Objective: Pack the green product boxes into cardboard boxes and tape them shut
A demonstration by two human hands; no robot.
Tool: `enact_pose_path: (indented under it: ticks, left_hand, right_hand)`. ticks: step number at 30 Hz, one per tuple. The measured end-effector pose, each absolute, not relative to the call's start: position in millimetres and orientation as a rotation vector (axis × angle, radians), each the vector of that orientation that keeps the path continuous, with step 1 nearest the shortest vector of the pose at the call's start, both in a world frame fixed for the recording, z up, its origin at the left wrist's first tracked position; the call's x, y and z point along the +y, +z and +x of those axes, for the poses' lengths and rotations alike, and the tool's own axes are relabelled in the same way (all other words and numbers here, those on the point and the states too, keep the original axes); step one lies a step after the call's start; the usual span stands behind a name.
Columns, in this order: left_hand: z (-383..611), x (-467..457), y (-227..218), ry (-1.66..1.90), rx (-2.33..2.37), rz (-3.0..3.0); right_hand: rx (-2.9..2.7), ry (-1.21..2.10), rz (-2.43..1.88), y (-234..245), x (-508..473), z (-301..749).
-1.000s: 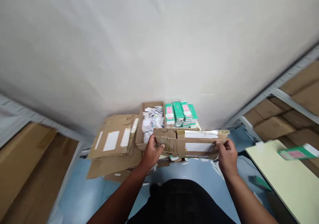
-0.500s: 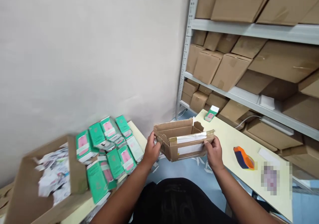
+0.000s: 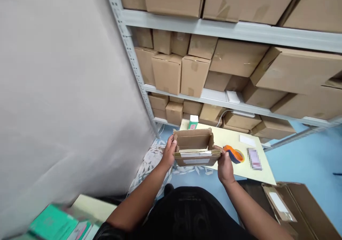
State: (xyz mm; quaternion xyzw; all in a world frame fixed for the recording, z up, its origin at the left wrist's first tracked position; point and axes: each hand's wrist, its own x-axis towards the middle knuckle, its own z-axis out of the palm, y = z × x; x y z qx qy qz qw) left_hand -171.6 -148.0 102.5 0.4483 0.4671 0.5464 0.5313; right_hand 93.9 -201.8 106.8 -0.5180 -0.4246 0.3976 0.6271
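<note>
Between my two hands hangs a small cardboard box (image 3: pixel 197 161), its top open and its edges torn, with white label strips on the near side. My left hand (image 3: pixel 169 152) grips its left end, and my right hand (image 3: pixel 225 167) pinches the right end near a bent flap. Through the open top I see brown inner walls and a pale gap at the bottom. Just beyond it on the cream table (image 3: pixel 256 174) stand a green and white carton (image 3: pixel 193 122) and an orange and blue tape dispenser (image 3: pixel 233 154).
Metal shelving (image 3: pixel 213 30) full of cardboard boxes rises behind the table. Paper scraps (image 3: pixel 152 165) litter the floor by the wall. Green cartons (image 3: pixel 53 222) lie at lower left. A large open cardboard box (image 3: pixel 301 208) stands at lower right.
My view has swung right toward the shelves and table. The cardboard box, still in both hands, is now in front of the table, and its open top faces me more.
</note>
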Motion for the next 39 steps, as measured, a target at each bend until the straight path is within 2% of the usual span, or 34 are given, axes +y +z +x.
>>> enact_pose_path:
  ticks: [8, 15, 20, 26, 33, 39]
  left_hand:
    - [-140, -60, 73, 1.054, 0.969, 1.294]
    - [-83, -43, 42, 0.889, 0.891, 1.352]
    - [-48, -26, 20, 0.907, 1.000, 1.375]
    - [-21, -11, -5, 0.878, 1.231, 1.443]
    - [-18, -1, 9, 0.847, 1.457, 1.863]
    - [-35, -13, 35, 0.759, 1.146, 1.969]
  right_hand:
    - [-0.525, 1.145, -1.277, 96, -170, 121]
    - [-0.610, 1.084, -1.365, 70, -151, 181]
    - [-0.640, 1.189, -1.371, 44, -127, 220]
    - [-0.791, 1.231, -1.621, 8, -106, 258]
    - [-0.955, 1.163, -1.625, -3, -82, 272]
    - [-0.826, 1.011, -1.654, -9, -78, 269]
